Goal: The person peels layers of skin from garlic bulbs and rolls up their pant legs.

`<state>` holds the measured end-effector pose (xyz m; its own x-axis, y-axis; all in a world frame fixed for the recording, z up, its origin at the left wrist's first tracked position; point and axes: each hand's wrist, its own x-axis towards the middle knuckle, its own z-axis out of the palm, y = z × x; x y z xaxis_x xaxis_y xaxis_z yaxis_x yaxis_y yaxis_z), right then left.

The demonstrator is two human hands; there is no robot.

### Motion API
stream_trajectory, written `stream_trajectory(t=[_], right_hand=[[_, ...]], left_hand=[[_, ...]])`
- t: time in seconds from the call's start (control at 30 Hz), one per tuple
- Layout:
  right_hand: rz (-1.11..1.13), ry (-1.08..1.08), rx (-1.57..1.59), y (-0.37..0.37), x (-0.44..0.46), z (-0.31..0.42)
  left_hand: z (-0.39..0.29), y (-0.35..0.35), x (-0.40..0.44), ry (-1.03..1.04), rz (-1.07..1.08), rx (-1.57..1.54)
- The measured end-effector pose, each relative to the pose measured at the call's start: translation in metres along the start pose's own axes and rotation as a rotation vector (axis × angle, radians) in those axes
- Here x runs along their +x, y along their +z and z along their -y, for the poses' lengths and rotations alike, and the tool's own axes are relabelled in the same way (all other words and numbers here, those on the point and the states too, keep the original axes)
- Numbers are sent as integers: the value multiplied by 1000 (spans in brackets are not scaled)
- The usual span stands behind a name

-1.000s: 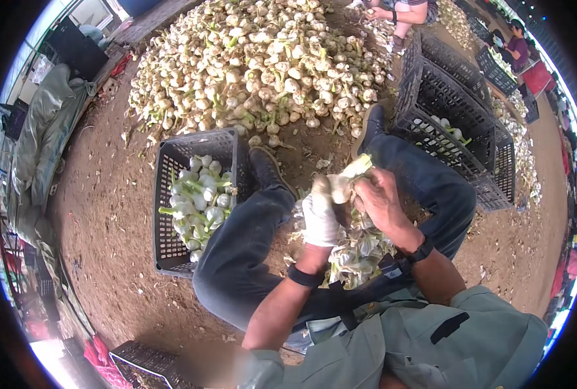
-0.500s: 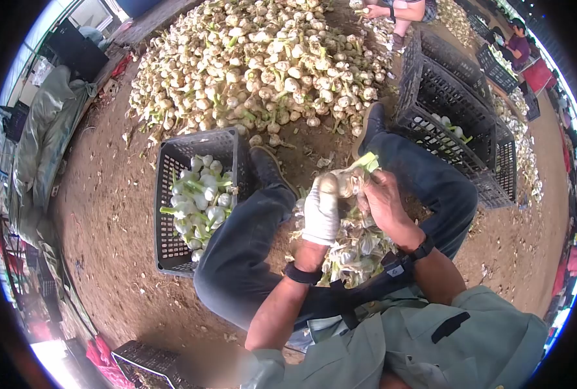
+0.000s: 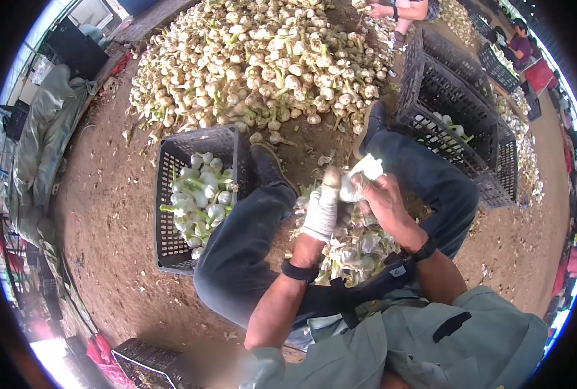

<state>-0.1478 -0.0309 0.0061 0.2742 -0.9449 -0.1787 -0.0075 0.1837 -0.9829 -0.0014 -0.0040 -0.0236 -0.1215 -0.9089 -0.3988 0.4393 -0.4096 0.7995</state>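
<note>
Through the head view, nearest to me, I have a garlic bulb point(image 3: 348, 188) up between the two hands, just right of the filled crate point(image 3: 197, 137) that I take as my landmark, and apart from it. My right hand point(image 3: 387, 200) has its bare fingers pinched narrow on the bulb, near the pale cut stem point(image 3: 370, 167). My left hand point(image 3: 321, 212), in a white covering, sets its thumb against the bulb's other side; its remaining fingers are hidden, so I cannot tell how far they close. I judge the step in hand to be rubbing or pulling loose outer skin off this bulb. That calls for a steady hold from one hand and a light, controlled pull from the other, so that the bulb neither slips nor bruises. Below the hands, between the legs and right of the filled crate, lie papery peelings point(image 3: 360, 251). Inside the crate sit white bulbs point(image 3: 204, 194) with green stems. Farther out, well to the crate's right, stand stacked black crates point(image 3: 445, 144) with a few bulbs inside. Beyond the crate spreads a big heap of garlic point(image 3: 256, 65), with another person point(image 3: 413, 10) at its far right.
</note>
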Motion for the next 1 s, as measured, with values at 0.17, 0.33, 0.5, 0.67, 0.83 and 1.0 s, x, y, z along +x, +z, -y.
stream_trajectory(t=[0.17, 0.33, 0.5, 0.67, 0.83, 1.0], right_hand=[[62, 6, 408, -4, 0, -7], [98, 103, 465, -2, -9, 21], [124, 51, 597, -5, -4, 6], [-125, -486, -87, -4, 6, -21], [-151, -667, -673, 11, -2, -21], [-151, 95, 431, 22, -2, -17]], left_hand=[[5, 3, -1, 351, -38, 182], [-12, 5, -13, -93, 216, -416], [-13, 7, -11, 13, 192, -250], [12, 14, 6, 470, -179, 64], [12, 10, 12, 298, -173, -71], [3, 0, 5, 107, -270, -409]])
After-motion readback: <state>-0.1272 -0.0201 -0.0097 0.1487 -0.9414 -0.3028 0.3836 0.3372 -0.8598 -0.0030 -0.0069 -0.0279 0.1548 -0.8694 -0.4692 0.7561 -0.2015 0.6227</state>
